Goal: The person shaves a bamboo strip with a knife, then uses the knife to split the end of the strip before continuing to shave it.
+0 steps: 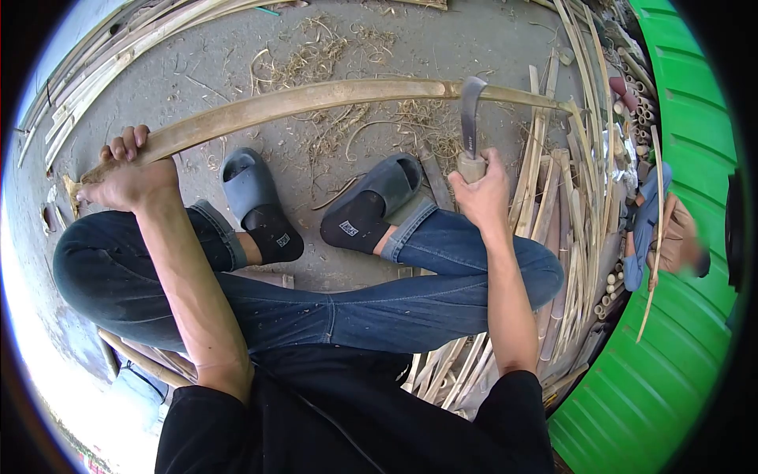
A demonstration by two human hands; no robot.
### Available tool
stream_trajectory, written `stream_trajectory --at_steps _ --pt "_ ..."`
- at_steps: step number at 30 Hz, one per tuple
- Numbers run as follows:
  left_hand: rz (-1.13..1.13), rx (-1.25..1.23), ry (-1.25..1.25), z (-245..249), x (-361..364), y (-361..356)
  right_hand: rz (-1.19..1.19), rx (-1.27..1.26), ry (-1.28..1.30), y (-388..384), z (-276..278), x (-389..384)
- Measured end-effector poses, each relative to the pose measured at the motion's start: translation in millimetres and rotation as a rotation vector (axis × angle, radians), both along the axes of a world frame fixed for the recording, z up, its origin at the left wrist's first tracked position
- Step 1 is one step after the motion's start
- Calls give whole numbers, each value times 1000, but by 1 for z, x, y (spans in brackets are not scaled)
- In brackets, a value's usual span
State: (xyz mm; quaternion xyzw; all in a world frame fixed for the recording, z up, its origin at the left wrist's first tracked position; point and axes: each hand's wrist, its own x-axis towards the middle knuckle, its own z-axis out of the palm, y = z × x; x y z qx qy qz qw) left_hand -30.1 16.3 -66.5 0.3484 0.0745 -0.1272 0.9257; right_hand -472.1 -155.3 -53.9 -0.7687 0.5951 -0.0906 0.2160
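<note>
A long split bamboo strip stretches across the view in front of my knees, from the left side to the pile on the right. My left hand is wrapped round its near left end, fingers over the top edge. In my right hand is a curved knife, held upright by its short wooden handle. Its dark blade overlaps the strip near the right part in this view, with the hooked tip pointing up past it.
Curly bamboo shavings litter the concrete floor beyond my grey slides. Split bamboo strips lie piled at the right, and more strips at the far left. Another person sits by the green corrugated wall.
</note>
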Motion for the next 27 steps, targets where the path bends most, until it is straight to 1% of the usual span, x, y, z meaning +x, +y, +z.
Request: stream_trajectory --at_steps 1,2,4,5,6,8,12,14,15,18,19,20,22,23,25,26,27 --pt "1 9 -13 3 -2 3 -2 -114 57 -1 -1 16" --pt "-3 6 -14 6 -4 4 -6 -116 56 -3 -5 24" --pt "0 1 -56 15 -10 3 94 -124 47 -9 -12 34" --pt "1 -3 -65 19 -14 2 110 -149 117 -12 -18 37" --pt "-6 -7 -65 20 -16 2 102 -152 119 -19 -20 37" --pt "-10 0 -39 19 -16 2 57 -137 250 -28 -22 37" --pt "-7 2 -46 17 -15 1 28 -167 202 -15 -13 54" --pt "4 16 -28 19 -20 3 102 -5 249 -10 -11 50" --pt "-9 17 -24 20 -23 1 77 -49 307 -20 -10 47" --pt "16 19 -33 23 -25 0 54 -113 275 -18 -12 53" --pt "5 14 -35 22 -24 1 137 -50 265 -7 -9 55" --pt "-9 15 -35 22 -24 3 165 -68 275 5 -5 58" --pt "0 43 -9 26 -34 -3 133 -49 292 -18 -12 49" --pt "40 51 9 27 -35 -8 129 -63 286 -18 -16 50" --pt "38 53 32 25 -28 -3 39 -109 212 -5 -17 60" --pt "37 49 51 24 -25 -3 133 -27 166 9 -11 63" --pt "43 52 47 24 -26 -2 171 -70 200 5 -18 60"
